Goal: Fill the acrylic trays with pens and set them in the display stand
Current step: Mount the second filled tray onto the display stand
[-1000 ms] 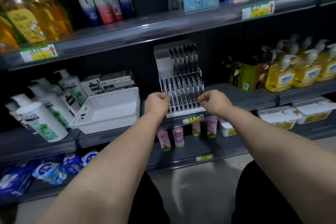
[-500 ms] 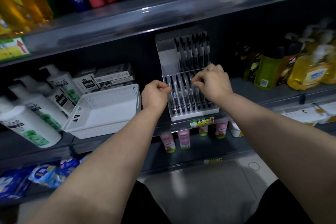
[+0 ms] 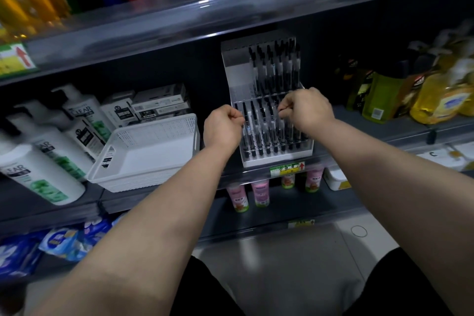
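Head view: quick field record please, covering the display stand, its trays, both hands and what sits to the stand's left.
display stand: on the middle shelf, two tiers
upper tray: pens fill its right part, left part bare
lower tray: a row of pens right across
left hand: fingers curled at the lower tray's left edge; what they pinch is unclear
right hand: fingers curled over the lower pen tops; grip unclear
white basket: left of the stand, same shelf
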